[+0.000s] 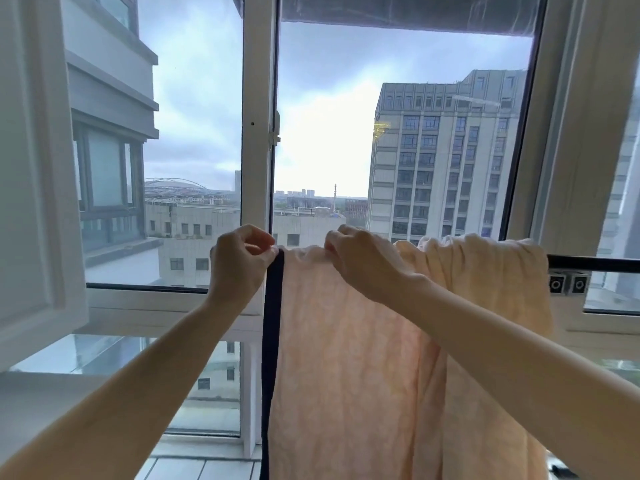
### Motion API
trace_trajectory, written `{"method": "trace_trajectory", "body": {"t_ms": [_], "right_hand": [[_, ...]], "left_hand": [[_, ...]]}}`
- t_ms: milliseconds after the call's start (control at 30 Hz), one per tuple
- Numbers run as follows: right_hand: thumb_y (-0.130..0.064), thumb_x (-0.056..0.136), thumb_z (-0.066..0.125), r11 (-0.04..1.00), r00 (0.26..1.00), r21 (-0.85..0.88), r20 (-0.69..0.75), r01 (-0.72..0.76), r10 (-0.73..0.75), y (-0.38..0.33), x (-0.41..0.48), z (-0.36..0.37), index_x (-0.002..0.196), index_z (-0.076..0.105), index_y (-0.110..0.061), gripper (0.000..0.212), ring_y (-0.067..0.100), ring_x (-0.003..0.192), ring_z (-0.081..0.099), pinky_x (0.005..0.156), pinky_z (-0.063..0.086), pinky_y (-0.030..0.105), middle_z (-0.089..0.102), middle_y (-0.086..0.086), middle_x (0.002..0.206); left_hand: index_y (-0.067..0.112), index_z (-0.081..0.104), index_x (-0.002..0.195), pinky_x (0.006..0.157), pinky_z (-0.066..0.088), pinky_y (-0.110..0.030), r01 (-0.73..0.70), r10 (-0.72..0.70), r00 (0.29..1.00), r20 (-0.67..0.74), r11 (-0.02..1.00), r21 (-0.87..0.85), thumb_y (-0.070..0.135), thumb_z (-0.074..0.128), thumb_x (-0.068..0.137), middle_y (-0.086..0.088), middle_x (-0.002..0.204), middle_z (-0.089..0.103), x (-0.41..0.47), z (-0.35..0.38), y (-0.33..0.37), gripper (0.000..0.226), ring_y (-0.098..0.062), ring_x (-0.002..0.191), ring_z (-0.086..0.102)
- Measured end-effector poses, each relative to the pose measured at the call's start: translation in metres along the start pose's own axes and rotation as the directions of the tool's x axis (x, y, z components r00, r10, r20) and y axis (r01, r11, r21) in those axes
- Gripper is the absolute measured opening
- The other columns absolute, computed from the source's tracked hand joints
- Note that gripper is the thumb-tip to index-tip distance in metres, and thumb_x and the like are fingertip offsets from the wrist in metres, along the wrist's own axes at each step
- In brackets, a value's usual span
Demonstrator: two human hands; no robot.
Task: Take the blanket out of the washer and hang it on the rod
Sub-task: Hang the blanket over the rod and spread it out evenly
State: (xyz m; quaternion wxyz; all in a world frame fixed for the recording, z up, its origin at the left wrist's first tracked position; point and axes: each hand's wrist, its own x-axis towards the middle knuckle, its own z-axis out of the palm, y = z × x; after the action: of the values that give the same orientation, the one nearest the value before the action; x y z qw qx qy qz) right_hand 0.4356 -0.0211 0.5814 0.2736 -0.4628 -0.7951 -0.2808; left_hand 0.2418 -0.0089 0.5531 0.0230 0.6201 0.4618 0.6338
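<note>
Found the soft, pale peach fleece blanket already draped over the thin black metal rod before the white-framed window, bunched toward the right end and hanging well down. Saw the left hand pinching the top of its dark navy edge band and the right hand curled on the top fold just beside, both closed on cloth. Judged it limp, possibly weighty with damp, neither slippery nor fragile, so best held at the top edge by the rod and drawn sideways to spread the bunched folds.
</note>
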Motion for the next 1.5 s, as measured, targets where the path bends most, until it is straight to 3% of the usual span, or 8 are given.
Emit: {"method": "trace_trajectory", "body": {"t_ms": [367,533,667,767,1000,1167,1333,1500], "right_hand": [[-0.018,0.095,0.048,0.988,0.989,-0.078,-0.073,-0.132,0.127,0.026,-0.021,-0.007,0.095,0.06,-0.014,0.013,0.019,0.084,0.06,0.073,0.054,0.04,0.062,0.001,0.09],[-0.018,0.089,0.055,0.98,0.987,-0.153,-0.118,-0.13,0.112,0.012,-0.024,0.002,0.103,0.063,-0.013,0.017,0.021,0.103,0.054,0.083,0.051,0.04,0.06,0.001,0.108],[-0.012,0.083,0.064,0.979,0.981,-0.202,-0.194,-0.028,-0.012,-0.012,-0.027,0.012,0.102,0.064,-0.012,0.019,0.022,0.1,0.053,0.081,0.051,0.038,0.059,0.003,0.104],[-0.02,0.09,0.061,0.998,0.988,-0.048,-0.15,0.034,-0.041,-0.037,-0.028,0.024,0.09,0.063,-0.014,0.006,0.013,0.083,0.057,0.07,0.054,0.032,0.061,-0.004,0.092],[-0.052,0.086,0.059,0.939,0.968,0.234,0.047,-0.252,0.248,-0.067,-0.025,0.063,0.097,0.063,-0.013,0.041,0.015,0.073,0.061,0.067,0.051,0.025,0.064,-0.003,0.088],[-0.021,0.092,0.06,0.825,0.931,0.439,0.084,-0.355,0.356,-0.07,-0.027,0.071,0.08,0.057,-0.014,0.013,0.005,0.052,0.052,0.05,0.038,0.013,0.057,-0.005,0.066],[-0.014,0.099,0.044,0.689,0.897,0.616,0.067,-0.381,0.436,-0.067,-0.036,0.066,0.092,0.048,-0.011,0.009,0.0,0.042,0.048,0.04,0.034,0.014,0.045,-0.004,0.056],[-0.026,0.1,0.048,0.769,0.907,0.591,-0.144,-0.242,0.396,-0.059,-0.033,0.058,0.097,0.054,-0.015,0.012,0.009,0.044,0.048,0.041,0.033,0.016,0.045,-0.009,0.053]], "left_hand": [[0.022,0.057,0.08,0.082,0.055,-0.049,0.02,-0.021,0.999,-0.038,0.999,-0.037,0.011,0.075,0.081,0.0,0.077,0.066,-0.01,0.008,-0.031,0.021,-0.02,0.071,0.066],[0.013,0.05,0.077,0.075,0.05,-0.034,0.047,-0.052,0.99,-0.134,0.998,-0.046,0.004,0.073,0.077,-0.008,0.073,0.058,-0.021,0.018,-0.041,0.025,-0.019,0.065,0.054],[0.011,0.053,0.076,0.063,0.046,-0.02,0.129,-0.127,0.991,0.036,0.989,-0.078,0.009,0.077,0.077,-0.008,0.07,0.06,-0.029,0.023,-0.064,0.023,-0.02,0.065,0.058],[0.015,0.061,0.084,0.065,0.052,-0.014,0.208,-0.155,0.953,0.26,0.959,-0.194,0.02,0.076,0.079,-0.002,0.08,0.066,-0.027,0.024,-0.074,0.017,-0.012,0.074,0.065],[0.015,0.073,0.091,0.065,0.053,-0.016,0.303,-0.108,0.877,0.469,0.881,-0.364,0.027,0.074,0.08,0.007,0.077,0.073,-0.013,0.027,-0.063,0.016,-0.006,0.071,0.069],[0.007,0.073,0.089,0.077,0.058,-0.026,0.332,-0.135,0.873,0.469,0.868,-0.369,0.024,0.077,0.078,-0.005,0.085,0.075,-0.003,0.029,-0.064,0.02,-0.02,0.082,0.072],[0.002,0.063,0.095,0.072,0.058,-0.027,0.515,-0.228,0.812,0.537,0.714,-0.475,0.013,0.061,0.092,-0.008,0.084,0.07,-0.007,0.029,-0.067,0.012,-0.021,0.078,0.07],[0.006,0.06,0.106,0.068,0.052,-0.03,0.672,-0.205,0.724,0.658,0.424,-0.607,0.009,0.053,0.096,-0.007,0.087,0.064,-0.01,0.03,-0.069,0.013,-0.019,0.075,0.061]]}}
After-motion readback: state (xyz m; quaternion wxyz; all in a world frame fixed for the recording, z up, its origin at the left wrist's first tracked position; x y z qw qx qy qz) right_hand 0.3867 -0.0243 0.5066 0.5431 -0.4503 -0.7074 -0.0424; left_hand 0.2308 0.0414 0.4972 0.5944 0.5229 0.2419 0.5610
